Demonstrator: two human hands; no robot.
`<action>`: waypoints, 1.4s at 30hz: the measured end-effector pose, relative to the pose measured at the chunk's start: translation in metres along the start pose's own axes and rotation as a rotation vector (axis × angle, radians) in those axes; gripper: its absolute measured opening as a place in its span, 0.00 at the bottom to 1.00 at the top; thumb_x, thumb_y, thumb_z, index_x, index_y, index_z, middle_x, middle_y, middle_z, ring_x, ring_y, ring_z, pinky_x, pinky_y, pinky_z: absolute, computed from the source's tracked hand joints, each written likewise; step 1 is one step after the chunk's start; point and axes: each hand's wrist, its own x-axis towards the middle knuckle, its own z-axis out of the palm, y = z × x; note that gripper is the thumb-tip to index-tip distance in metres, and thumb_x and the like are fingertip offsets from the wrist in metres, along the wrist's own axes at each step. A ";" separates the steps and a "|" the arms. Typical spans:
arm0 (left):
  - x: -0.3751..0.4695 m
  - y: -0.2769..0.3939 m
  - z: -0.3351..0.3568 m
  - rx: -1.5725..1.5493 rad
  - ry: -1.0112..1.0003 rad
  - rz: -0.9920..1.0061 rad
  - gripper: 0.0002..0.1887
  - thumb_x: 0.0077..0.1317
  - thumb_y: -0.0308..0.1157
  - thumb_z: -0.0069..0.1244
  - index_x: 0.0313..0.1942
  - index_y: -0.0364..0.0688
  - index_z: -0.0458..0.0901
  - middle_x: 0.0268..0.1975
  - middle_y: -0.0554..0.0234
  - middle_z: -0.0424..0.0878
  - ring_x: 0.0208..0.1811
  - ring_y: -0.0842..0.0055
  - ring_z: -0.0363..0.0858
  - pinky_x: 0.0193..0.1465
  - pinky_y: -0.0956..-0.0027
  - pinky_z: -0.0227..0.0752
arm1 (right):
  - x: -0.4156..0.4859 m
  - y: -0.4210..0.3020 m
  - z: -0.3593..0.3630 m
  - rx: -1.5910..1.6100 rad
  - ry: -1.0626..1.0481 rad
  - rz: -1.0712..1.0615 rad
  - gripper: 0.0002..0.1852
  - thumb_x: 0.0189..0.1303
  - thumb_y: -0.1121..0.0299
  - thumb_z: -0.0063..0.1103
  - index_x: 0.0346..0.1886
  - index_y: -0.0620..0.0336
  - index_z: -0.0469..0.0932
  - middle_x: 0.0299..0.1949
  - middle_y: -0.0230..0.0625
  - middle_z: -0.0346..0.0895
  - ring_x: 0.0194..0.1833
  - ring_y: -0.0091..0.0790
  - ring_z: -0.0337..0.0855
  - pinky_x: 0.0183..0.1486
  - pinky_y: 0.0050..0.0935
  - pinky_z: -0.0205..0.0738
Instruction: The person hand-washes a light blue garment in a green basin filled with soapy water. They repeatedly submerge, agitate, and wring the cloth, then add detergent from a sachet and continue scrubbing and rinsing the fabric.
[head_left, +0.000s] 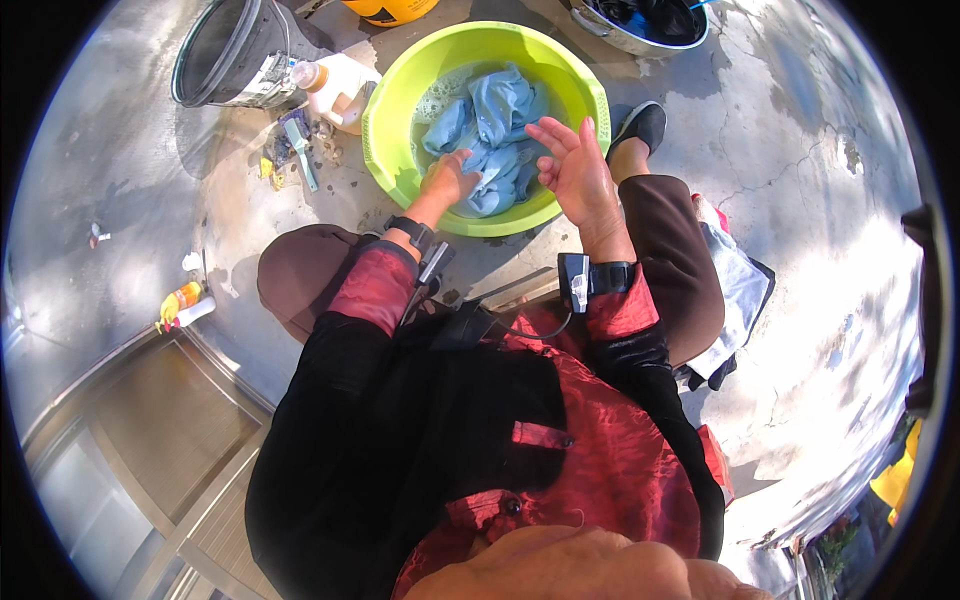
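Note:
A lime-green plastic basin (382, 161) stands on the concrete in front of me, with wet light-blue cloth (501, 109) bunched in sudsy water. My left hand (448, 180) reaches over the near left part of the basin, its fingers at the cloth; whether they grip any of it cannot be told. Above the basin's right side, my right hand (574, 169) is raised palm up, fingers apart and slightly curled, holding nothing. Both wrists wear black straps with small devices.
Left of the basin are a jug (341, 94), a dark bucket (232, 56) and a pale-blue-handled brush (301, 154). A metal pot (637, 43) stands beyond it at right. Folded cloths (724, 292) lie beside my right leg; bottles (180, 304) lie at far left.

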 end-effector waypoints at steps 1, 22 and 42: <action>0.002 0.002 0.002 0.016 0.016 0.019 0.37 0.58 0.48 0.59 0.66 0.43 0.68 0.66 0.46 0.70 0.67 0.59 0.69 0.68 0.61 0.64 | 0.002 0.001 0.000 0.008 -0.040 -0.022 0.37 0.73 0.37 0.30 0.67 0.59 0.65 0.61 0.36 0.74 0.32 0.21 0.67 0.39 0.22 0.64; 0.041 -0.005 0.024 0.254 -0.045 0.014 0.57 0.53 0.48 0.65 0.74 0.51 0.40 0.62 0.38 0.67 0.60 0.43 0.72 0.59 0.50 0.71 | 0.034 0.017 -0.002 0.122 0.007 0.089 0.41 0.71 0.34 0.33 0.71 0.61 0.58 0.30 0.29 0.73 0.27 0.21 0.63 0.36 0.24 0.62; 0.044 -0.016 0.020 0.246 -0.205 -0.092 0.57 0.55 0.46 0.63 0.75 0.53 0.37 0.59 0.42 0.73 0.58 0.50 0.77 0.59 0.53 0.72 | 0.113 0.021 -0.023 0.061 0.316 0.098 0.27 0.68 0.34 0.44 0.27 0.47 0.68 0.32 0.33 0.76 0.30 0.26 0.72 0.36 0.27 0.67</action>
